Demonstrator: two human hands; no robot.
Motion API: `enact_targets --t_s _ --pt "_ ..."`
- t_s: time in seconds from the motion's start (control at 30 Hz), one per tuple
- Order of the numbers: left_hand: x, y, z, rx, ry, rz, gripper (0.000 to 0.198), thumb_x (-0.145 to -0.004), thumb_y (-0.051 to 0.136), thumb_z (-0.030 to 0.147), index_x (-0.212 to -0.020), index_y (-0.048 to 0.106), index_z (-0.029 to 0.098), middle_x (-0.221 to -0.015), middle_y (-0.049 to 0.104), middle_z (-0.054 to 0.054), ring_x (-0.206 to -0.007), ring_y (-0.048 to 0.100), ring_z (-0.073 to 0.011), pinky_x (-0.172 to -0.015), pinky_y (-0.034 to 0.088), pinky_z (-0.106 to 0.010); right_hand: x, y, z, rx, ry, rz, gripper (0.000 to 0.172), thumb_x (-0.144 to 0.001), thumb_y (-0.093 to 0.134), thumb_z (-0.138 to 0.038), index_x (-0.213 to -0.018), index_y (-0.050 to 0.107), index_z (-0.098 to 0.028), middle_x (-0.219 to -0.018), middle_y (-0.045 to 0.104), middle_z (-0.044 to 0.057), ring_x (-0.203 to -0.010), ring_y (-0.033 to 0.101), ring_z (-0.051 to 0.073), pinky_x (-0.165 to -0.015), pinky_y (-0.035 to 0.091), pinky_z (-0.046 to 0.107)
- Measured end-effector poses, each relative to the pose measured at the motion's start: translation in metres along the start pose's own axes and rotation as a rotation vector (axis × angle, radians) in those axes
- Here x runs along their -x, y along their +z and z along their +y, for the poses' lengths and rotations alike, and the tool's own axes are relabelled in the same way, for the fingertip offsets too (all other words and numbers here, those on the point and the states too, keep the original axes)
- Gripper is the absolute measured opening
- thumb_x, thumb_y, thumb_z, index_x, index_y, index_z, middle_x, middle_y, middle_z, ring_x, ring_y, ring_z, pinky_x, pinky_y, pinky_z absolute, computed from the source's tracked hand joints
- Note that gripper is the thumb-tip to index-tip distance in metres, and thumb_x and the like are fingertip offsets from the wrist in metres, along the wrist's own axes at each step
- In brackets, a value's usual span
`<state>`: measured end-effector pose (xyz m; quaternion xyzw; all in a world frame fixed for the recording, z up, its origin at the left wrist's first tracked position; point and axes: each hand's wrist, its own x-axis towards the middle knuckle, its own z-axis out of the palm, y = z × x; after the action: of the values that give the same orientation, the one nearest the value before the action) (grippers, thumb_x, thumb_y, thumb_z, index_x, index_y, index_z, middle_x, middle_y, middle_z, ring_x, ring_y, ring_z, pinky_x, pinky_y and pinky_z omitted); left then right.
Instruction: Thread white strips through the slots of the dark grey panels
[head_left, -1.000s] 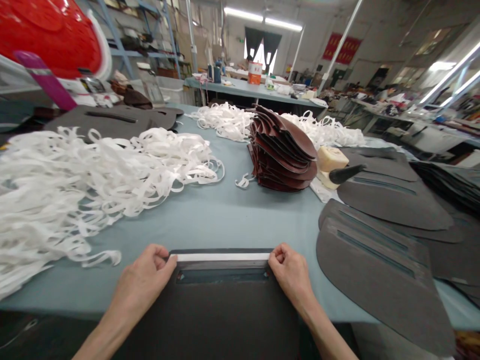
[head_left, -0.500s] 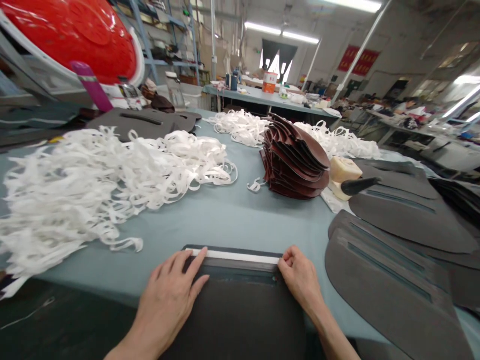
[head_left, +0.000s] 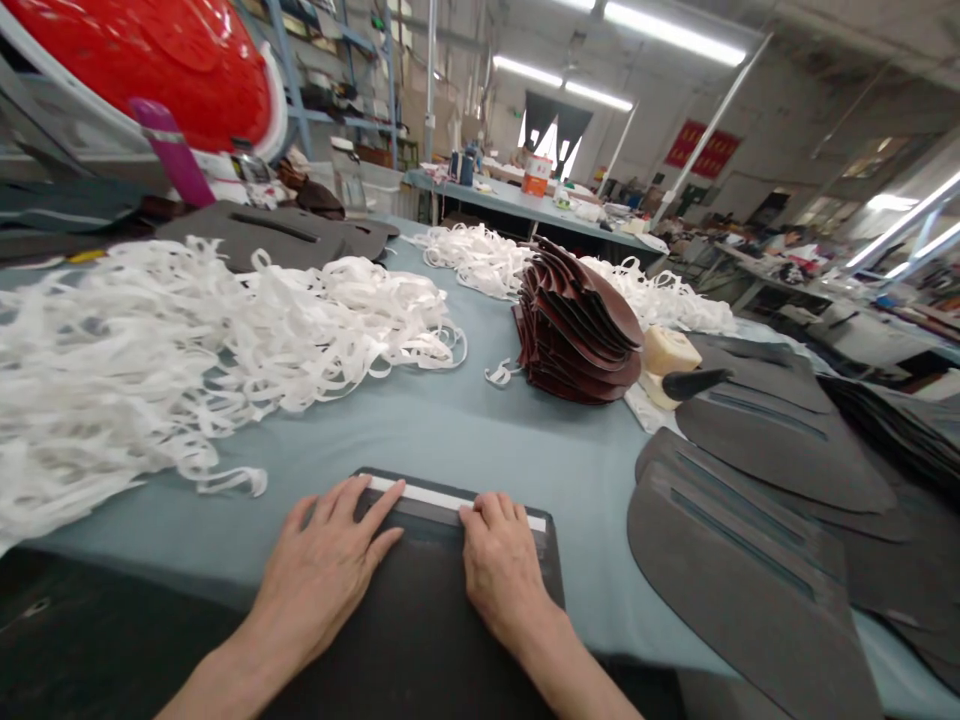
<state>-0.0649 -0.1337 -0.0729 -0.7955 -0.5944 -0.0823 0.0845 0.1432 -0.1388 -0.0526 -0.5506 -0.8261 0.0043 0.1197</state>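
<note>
A dark flat piece (head_left: 420, 620) lies at the near edge of the table, with a white strip (head_left: 431, 495) along its far edge. My left hand (head_left: 322, 560) rests on the left end of the strip, fingers spread, palm down. On the strip, right of its middle, my right hand (head_left: 502, 560) presses with its fingers bent and close together. The strip's right end shows beyond that hand. Whether anything is pinched under the right fingertips is hidden.
Tangled white strips (head_left: 247, 340) cover the table's left. Stacked brown pieces (head_left: 581, 330) stand beyond my hands. Right of them are a cream block (head_left: 670, 352), a black pointed object (head_left: 694, 383) and grey slotted pieces (head_left: 739, 550). A red round object (head_left: 165, 60) stands back left.
My right hand has moved left along the strip from its right end, leaving that end uncovered. My left hand stays on the left end. The dark piece now appears slightly turned.
</note>
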Motion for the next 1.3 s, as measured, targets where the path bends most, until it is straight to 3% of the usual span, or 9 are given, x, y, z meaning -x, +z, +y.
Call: enact_targets --t_s 0.13,0.33,0.47,0.57,0.7,0.8,0.93,1.2,1.3 --pt "-0.004 0.004 -0.003 0.067 -0.040 0.059 0.045 -0.091 0.045 0.038 -0.134 0.048 0.025 -0.133 0.051 -0.014 -0.125 0.043 -0.0308 -0.095 0.037 -0.047 -0.002 0.000 0.019 0.009 0.102 0.050 0.008 -0.089 0.050 -0.021 -0.087 0.058 -0.019 -0.103 0.057 0.010 -0.094 0.050 0.023 -0.078 0.039 0.035" --pt "-0.001 0.003 -0.001 0.181 -0.137 0.171 0.039 -0.089 0.047 0.035 -0.122 0.054 0.016 -0.129 0.054 -0.014 -0.122 0.047 -0.0268 -0.101 0.035 -0.044 -0.033 0.005 0.021 0.113 0.164 -0.024 0.029 -0.091 0.048 -0.044 -0.080 0.057 -0.019 -0.077 0.061 0.008 -0.077 0.056 0.024 -0.070 0.036 0.035" --pt "0.001 0.000 0.000 0.209 -0.171 0.175 0.036 -0.088 0.048 0.032 -0.120 0.054 0.018 -0.126 0.055 -0.013 -0.119 0.048 -0.0266 -0.101 0.035 -0.044 -0.067 0.020 -0.007 -0.121 0.008 -0.029 0.015 -0.092 0.048 -0.025 -0.086 0.060 -0.019 -0.086 0.062 0.006 -0.084 0.055 0.022 -0.072 0.037 0.031" --pt "0.001 0.001 0.000 0.196 -0.183 0.175 0.037 -0.088 0.048 0.030 -0.123 0.051 0.017 -0.128 0.054 -0.012 -0.120 0.047 -0.0262 -0.102 0.034 -0.044 -0.085 0.034 -0.032 -0.285 -0.105 -0.002 0.023 -0.090 0.044 -0.010 -0.098 0.062 -0.021 -0.095 0.061 0.004 -0.089 0.053 0.018 -0.074 0.037 0.028" --pt "-0.004 -0.002 -0.001 0.138 -0.140 0.152 0.048 -0.089 0.045 0.028 -0.136 0.041 0.020 -0.141 0.045 -0.010 -0.121 0.045 -0.0263 -0.099 0.034 -0.044 -0.091 0.042 -0.053 -0.266 -0.169 0.022 0.025 -0.089 0.045 -0.007 -0.101 0.062 -0.020 -0.096 0.058 0.005 -0.089 0.049 0.019 -0.076 0.038 0.029" --pt "-0.009 -0.004 -0.001 0.120 -0.109 0.094 0.046 -0.091 0.043 0.029 -0.136 0.043 0.023 -0.139 0.049 -0.006 -0.118 0.046 -0.0267 -0.096 0.034 -0.043 -0.083 0.037 -0.053 -0.184 -0.214 0.029 0.026 -0.089 0.046 -0.008 -0.109 0.060 -0.018 -0.098 0.058 0.007 -0.090 0.048 0.021 -0.078 0.040 0.032" --pt "-0.010 -0.005 0.002 0.123 -0.134 0.069 0.043 -0.092 0.040 0.028 -0.134 0.047 0.022 -0.136 0.052 -0.005 -0.120 0.044 -0.0277 -0.099 0.031 -0.046 -0.058 0.026 -0.027 -0.057 -0.248 0.013 0.025 -0.088 0.045 -0.005 -0.104 0.061 -0.016 -0.096 0.059 0.009 -0.088 0.048 0.023 -0.076 0.042 0.034" --pt "-0.007 -0.003 0.004 0.159 -0.156 0.069 0.045 -0.091 0.041 0.028 -0.136 0.045 0.020 -0.138 0.050 -0.007 -0.124 0.041 -0.0301 -0.100 0.030 -0.049 0.045 -0.001 0.091 0.036 -0.358 0.113 0.036 -0.087 0.038 -0.003 -0.118 0.052 -0.015 -0.104 0.057 0.011 -0.093 0.048 0.024 -0.076 0.044 0.035" --pt "-0.006 -0.003 0.003 0.175 -0.132 0.091 0.043 -0.091 0.042 0.027 -0.134 0.047 0.020 -0.137 0.051 -0.008 -0.127 0.039 -0.0306 -0.100 0.030 -0.050 0.053 -0.008 0.106 -0.012 -0.324 0.120 0.027 -0.086 0.041 -0.004 -0.104 0.057 -0.017 -0.095 0.057 0.009 -0.087 0.049 0.022 -0.073 0.044 0.034"
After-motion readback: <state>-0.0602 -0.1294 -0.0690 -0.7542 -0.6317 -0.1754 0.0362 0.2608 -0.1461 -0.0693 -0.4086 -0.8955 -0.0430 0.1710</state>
